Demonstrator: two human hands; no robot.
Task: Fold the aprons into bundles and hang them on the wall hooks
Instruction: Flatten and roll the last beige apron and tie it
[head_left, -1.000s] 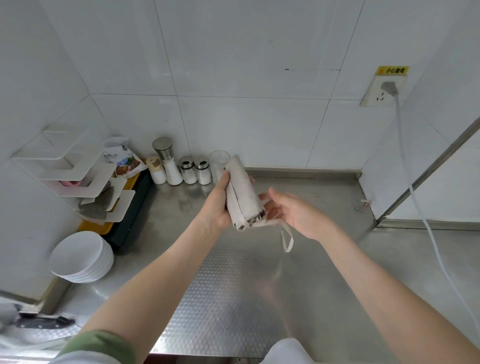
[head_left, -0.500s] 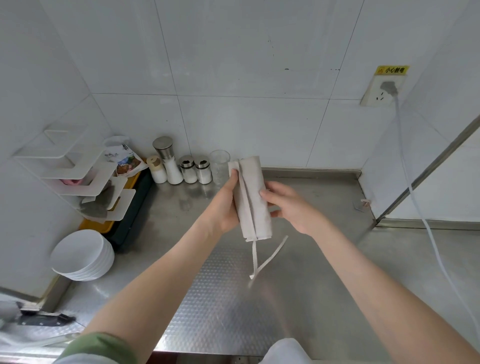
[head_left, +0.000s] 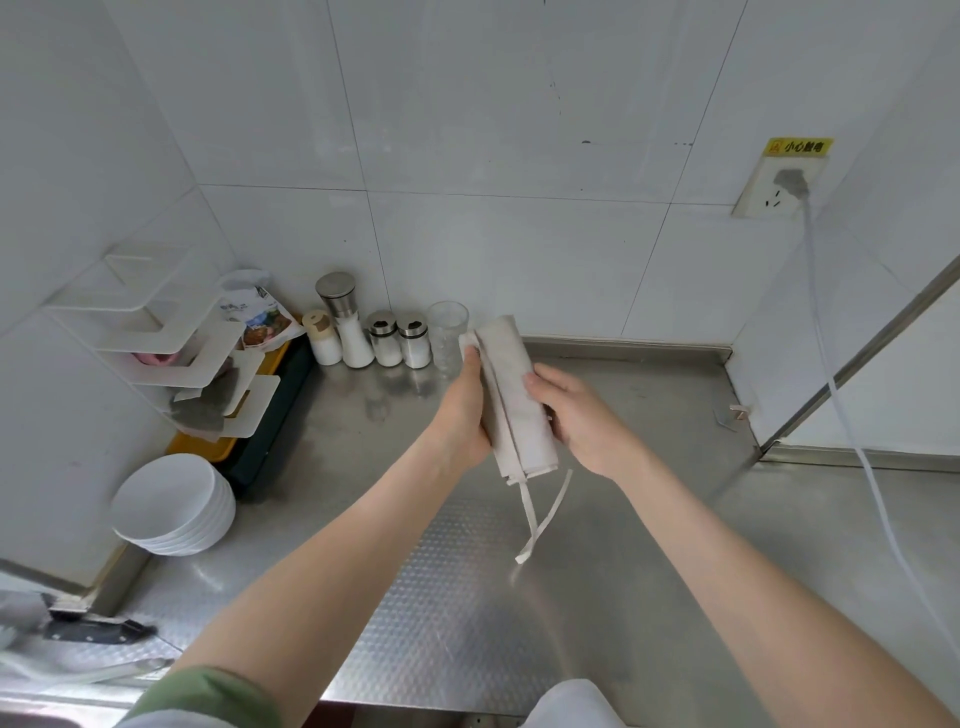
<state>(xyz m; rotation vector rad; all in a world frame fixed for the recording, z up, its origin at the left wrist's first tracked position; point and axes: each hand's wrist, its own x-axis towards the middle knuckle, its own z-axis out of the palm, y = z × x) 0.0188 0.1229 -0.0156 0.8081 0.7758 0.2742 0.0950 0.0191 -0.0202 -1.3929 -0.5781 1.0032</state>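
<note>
1. We hold the beige cloth apron (head_left: 511, 410), folded into a long narrow bundle, upright in the air above the middle of the counter and not touching it.
2. Our left hand (head_left: 462, 410) grips the bundle's left edge. The thumb lies up along the cloth and the fingers wrap behind it, out of sight. Our right hand (head_left: 582, 415) closes on the right side, fingertips curled over the front face.
3. Two thin beige ties (head_left: 528, 509) hang loose from the bundle's lower end, dangling above the steel.
4. We judge the folding nearly done: the body is bundled, the ties are not. The next move calls for one hand to clamp the folds while the other winds or tucks the ties, leaving a loop for a hook.
5. No wall hooks show here, so we would have to turn to find them.
6. Bare brushed stainless steel counter (head_left: 649, 519) shows beneath the bundle, toward us and to the right.
7. A clear glass tumbler (head_left: 448, 327) stands just behind the bundle's top, with steel-capped white shakers (head_left: 399, 340) beside it. These are the nearest things to knock.
8. The stack of white bowls (head_left: 174, 504) sits well apart on the left. On the right a white power cord (head_left: 831, 374) hangs from the wall socket (head_left: 769, 195), where swinging ties could catch.
</note>
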